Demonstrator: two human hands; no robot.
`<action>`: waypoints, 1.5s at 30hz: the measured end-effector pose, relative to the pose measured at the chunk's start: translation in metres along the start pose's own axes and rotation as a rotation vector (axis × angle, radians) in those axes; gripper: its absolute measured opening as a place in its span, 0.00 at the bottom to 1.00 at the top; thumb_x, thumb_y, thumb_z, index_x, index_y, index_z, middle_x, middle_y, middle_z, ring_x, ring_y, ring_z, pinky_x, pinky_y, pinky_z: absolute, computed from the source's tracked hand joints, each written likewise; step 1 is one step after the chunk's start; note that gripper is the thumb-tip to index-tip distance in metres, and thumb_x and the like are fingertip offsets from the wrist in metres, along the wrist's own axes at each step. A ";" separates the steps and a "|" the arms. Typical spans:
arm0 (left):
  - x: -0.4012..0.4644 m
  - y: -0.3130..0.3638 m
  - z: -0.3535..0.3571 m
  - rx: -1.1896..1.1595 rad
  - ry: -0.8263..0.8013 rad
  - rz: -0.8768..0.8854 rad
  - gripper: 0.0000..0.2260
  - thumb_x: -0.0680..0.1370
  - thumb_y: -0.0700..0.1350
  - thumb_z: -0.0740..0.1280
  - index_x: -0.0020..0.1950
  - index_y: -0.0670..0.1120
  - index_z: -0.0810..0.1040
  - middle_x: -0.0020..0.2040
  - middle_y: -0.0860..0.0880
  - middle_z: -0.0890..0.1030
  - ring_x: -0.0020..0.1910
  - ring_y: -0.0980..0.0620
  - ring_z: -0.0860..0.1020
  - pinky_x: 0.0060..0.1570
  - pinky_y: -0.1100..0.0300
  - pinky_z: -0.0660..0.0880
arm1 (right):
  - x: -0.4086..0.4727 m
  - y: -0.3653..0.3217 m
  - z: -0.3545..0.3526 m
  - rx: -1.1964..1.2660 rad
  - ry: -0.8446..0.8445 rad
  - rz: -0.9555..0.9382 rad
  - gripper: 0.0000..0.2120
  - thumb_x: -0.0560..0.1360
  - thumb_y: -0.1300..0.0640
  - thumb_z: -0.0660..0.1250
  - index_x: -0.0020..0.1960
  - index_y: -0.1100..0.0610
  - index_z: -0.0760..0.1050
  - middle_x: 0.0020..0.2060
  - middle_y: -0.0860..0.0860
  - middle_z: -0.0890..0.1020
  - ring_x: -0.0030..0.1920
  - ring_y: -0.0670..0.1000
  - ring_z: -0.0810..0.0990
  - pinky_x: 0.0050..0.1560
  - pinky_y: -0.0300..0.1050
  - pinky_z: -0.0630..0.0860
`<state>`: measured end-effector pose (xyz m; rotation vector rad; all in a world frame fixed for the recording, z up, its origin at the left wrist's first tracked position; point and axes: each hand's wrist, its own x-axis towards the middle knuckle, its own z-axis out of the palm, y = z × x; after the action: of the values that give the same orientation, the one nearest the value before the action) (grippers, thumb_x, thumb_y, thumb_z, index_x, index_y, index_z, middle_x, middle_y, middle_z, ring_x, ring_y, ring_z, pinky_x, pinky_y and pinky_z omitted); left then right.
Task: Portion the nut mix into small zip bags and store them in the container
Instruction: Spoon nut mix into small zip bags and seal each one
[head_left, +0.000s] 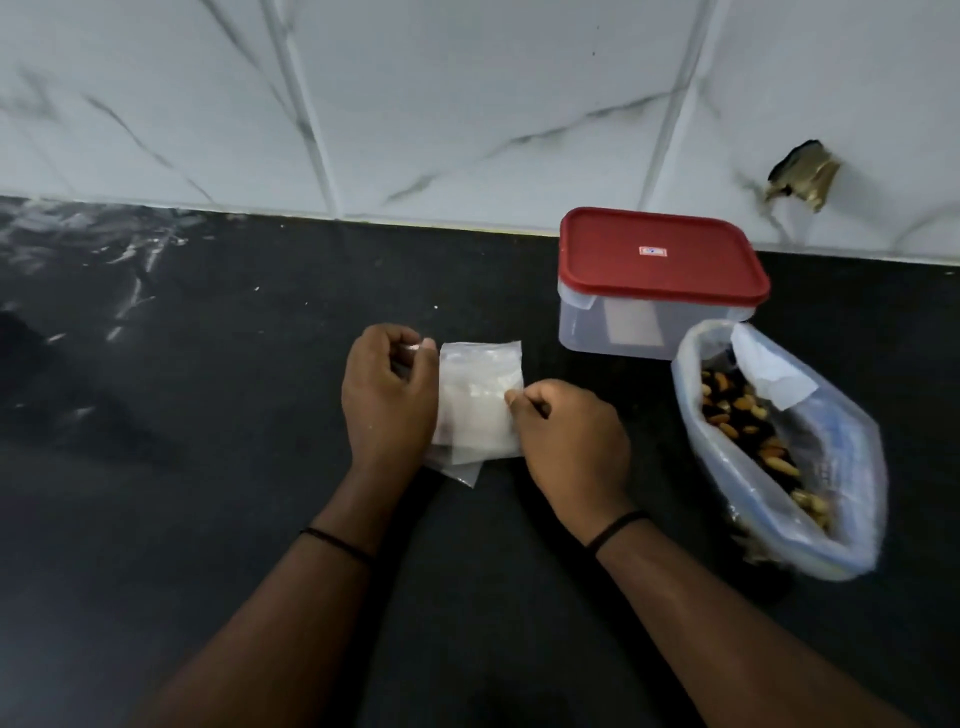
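Note:
A small stack of clear zip bags (478, 400) lies on the black counter in the middle of the view. My left hand (387, 395) pinches the stack's upper left corner with curled fingers. My right hand (569, 441) pinches the right edge of the top bag. To the right a large open plastic bag of mixed nuts (774, 447) stands with its mouth rolled down. Behind it, near the wall, is a clear plastic container (649, 322) closed with a red lid (660, 257).
The black counter (208, 415) runs left and towards me. A white marble-patterned tiled wall (415, 104) rises at its back edge, with a broken hole (802, 176) at the right. Pale smears mark the counter's far left.

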<state>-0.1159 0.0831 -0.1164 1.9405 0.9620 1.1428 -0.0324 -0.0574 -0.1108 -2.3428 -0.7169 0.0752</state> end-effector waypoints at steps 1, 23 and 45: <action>0.001 0.001 0.000 -0.004 0.013 0.022 0.03 0.77 0.48 0.68 0.47 0.51 0.76 0.44 0.52 0.79 0.42 0.54 0.78 0.43 0.61 0.74 | -0.001 0.001 0.001 0.037 0.044 -0.022 0.14 0.79 0.44 0.65 0.40 0.51 0.78 0.32 0.44 0.79 0.33 0.44 0.76 0.33 0.42 0.70; -0.046 0.064 0.030 -0.371 -0.134 -0.133 0.18 0.79 0.60 0.66 0.47 0.44 0.79 0.43 0.50 0.82 0.43 0.53 0.79 0.40 0.62 0.72 | -0.021 0.019 -0.034 0.457 0.474 -0.223 0.02 0.79 0.58 0.67 0.48 0.54 0.79 0.40 0.42 0.79 0.43 0.46 0.79 0.44 0.39 0.73; -0.035 0.060 0.030 -0.614 -0.339 -0.020 0.08 0.77 0.39 0.72 0.42 0.35 0.81 0.32 0.43 0.81 0.27 0.50 0.76 0.24 0.61 0.69 | -0.010 0.015 -0.045 0.262 0.379 -0.431 0.11 0.78 0.52 0.67 0.56 0.56 0.82 0.48 0.51 0.84 0.49 0.49 0.81 0.51 0.45 0.80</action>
<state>-0.0857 0.0183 -0.0915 1.5408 0.3832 0.9157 -0.0236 -0.0984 -0.0868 -1.8386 -0.9344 -0.4275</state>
